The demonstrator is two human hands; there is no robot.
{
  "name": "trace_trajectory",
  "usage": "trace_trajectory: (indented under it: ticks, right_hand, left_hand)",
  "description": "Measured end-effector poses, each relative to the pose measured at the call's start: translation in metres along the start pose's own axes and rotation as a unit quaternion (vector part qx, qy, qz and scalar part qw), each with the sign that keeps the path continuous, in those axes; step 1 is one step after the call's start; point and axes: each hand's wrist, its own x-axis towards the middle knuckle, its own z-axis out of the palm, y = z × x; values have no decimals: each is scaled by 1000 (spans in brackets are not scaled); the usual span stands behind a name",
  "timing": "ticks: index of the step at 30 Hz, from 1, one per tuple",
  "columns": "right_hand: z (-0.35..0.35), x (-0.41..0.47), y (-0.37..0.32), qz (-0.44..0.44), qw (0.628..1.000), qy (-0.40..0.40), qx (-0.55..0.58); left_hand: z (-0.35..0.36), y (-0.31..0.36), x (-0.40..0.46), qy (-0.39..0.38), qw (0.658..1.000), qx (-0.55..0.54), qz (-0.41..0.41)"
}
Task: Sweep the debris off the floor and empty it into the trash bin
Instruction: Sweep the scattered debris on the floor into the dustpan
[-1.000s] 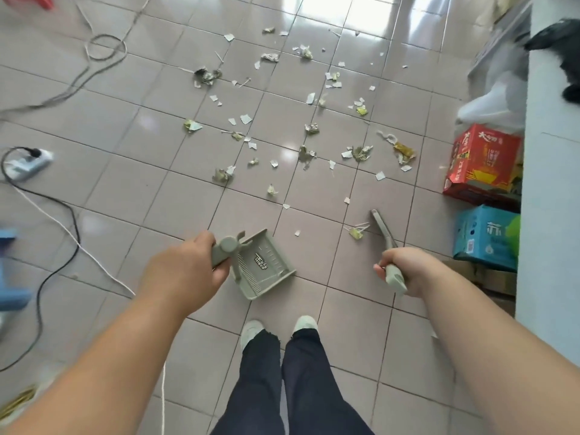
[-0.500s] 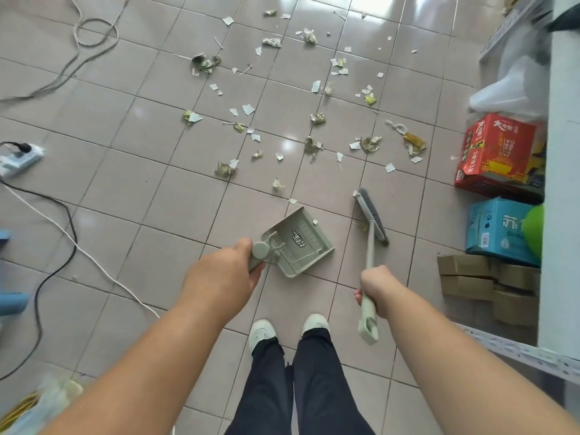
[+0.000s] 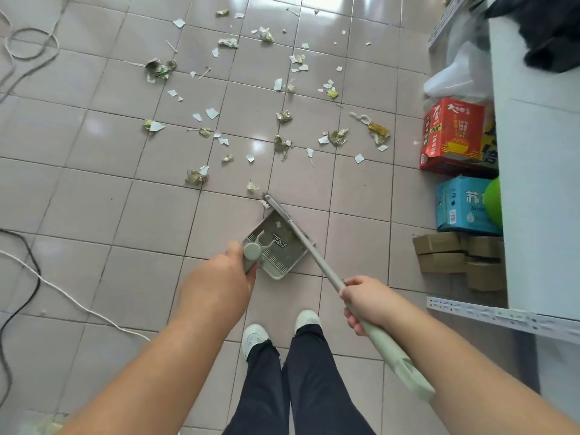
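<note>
Here, left hand [image 3: 219, 287]: fingers clenched round dustpan [image 3: 276, 246] handle.
Right hand [image 3: 367, 304]: grasped broom [image 3: 314, 251] handle.
Broom head: at dustpan's far lip.
Debris [image 3: 282, 142]: scattered on tiles beyond the dustpan.

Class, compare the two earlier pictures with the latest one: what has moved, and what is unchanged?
The broom has swung left across the dustpan, its head now at the pan's far edge. The dustpan has shifted forward. The left hand still grips the dustpan, the right hand the broom. Most debris lies unswept.
</note>
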Motion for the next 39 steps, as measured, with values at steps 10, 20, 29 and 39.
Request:
trace_trajectory:
  ticks: [10,20,29,39]
  right_hand:
    - [38,30,-10,-49,991,71,-106]
    - [54,-6,-20,-40,992,34,-111]
    - [83,6,-94,-111,981,74,-141]
    - [128,21,-135,-140,950,26,-278]
  left_hand:
    - [3,-5,-6,1,1000,-11,-6]
    - [-10,-11,-13,16,996,-65,-56]
    - [-29,-58,-45,45,980,-139,-139]
    - [-16,-79,-97,34,962,-124,-240]
